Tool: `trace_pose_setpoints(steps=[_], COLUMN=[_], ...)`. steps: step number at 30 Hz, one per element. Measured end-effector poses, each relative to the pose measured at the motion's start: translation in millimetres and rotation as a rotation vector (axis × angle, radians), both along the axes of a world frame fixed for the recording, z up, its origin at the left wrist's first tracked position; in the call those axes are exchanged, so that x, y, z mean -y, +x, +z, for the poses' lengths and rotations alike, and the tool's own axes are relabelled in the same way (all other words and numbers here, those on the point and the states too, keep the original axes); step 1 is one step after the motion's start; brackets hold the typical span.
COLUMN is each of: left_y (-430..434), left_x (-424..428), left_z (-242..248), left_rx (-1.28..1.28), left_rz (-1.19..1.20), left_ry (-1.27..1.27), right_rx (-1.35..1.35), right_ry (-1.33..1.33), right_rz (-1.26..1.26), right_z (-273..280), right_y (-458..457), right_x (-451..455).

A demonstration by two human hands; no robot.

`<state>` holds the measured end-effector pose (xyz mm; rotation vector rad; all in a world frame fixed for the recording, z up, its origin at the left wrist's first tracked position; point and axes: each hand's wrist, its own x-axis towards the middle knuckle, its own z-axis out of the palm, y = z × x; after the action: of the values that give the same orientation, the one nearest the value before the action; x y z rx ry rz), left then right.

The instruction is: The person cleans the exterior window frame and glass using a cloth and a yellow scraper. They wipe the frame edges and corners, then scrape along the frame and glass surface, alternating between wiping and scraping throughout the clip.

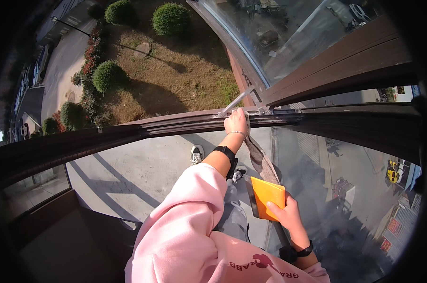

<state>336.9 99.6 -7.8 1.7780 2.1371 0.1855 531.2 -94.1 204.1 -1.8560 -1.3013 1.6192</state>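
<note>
My left hand [236,122] is closed over the dark brown window frame track [185,122], beside the metal stay arm [237,100] of the open sash. A greyish-brown cloth [262,161] is bunched in that hand and hangs down from it. Its fingertips are partly hidden behind the knuckles. Lower down on the right, my right hand [288,214] grips a flat orange scraper [269,198] with the thumb on its face. A dark strip runs along the scraper's left edge. The scraper is just below the hanging end of the cloth.
The glass sash [287,39] stands swung outward at the upper right. Below the track, a fixed glass pane [305,198] is on my right. My shoes [197,154] are on the grey floor [128,177]. Outside, far below, lies a garden with round bushes [171,18].
</note>
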Motion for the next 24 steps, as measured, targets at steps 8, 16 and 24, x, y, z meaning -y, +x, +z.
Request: trace_pose_setpoints(steps=[8, 16, 24], left_y=[134, 127, -71], left_x=[-26, -28, 0], left_z=[6, 45, 146], left_rx=[0.555, 1.325, 2.056], left_rz=[-0.067, -0.214, 0.137], left_ry=[-0.096, -0.156, 0.003], right_rx=[0.024, 0.236, 0.292], right_ry=[-0.093, -0.066, 0.114], right_rz=[-0.127, 0.089, 0.115], right_z=[22, 39, 25], right_y=[10, 43, 22], right_x=[-2, 27, 8])
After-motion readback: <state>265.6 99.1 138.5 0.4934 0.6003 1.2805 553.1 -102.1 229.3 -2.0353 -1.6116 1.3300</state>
